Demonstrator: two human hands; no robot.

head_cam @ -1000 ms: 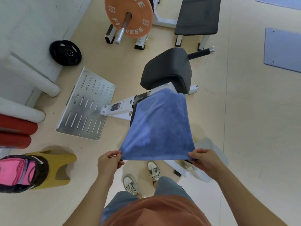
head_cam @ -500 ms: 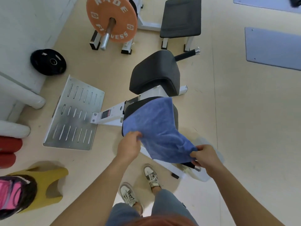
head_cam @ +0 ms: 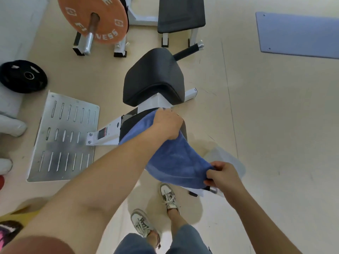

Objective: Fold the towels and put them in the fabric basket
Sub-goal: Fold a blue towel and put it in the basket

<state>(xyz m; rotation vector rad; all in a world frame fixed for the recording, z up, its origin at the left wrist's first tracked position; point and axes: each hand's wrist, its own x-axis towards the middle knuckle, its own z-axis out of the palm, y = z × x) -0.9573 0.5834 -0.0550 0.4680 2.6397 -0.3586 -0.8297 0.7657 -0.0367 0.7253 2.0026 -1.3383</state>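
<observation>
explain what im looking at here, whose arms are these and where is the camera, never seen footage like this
There is no machine doing the work. A person wears a wide-angle camera on their head, so this single picture looks down along their own arms to a gym floor.

The left hand grips one edge of a blue towel, out over a white exercise machine. The right hand pinches a near corner. The towel sags between them.

Beyond it is the machine's black pad. On the floor lie a slotted metal plate and a black weight disc. Further off is an orange weight disc on a bar. The person's white shoes show at the bottom.
</observation>
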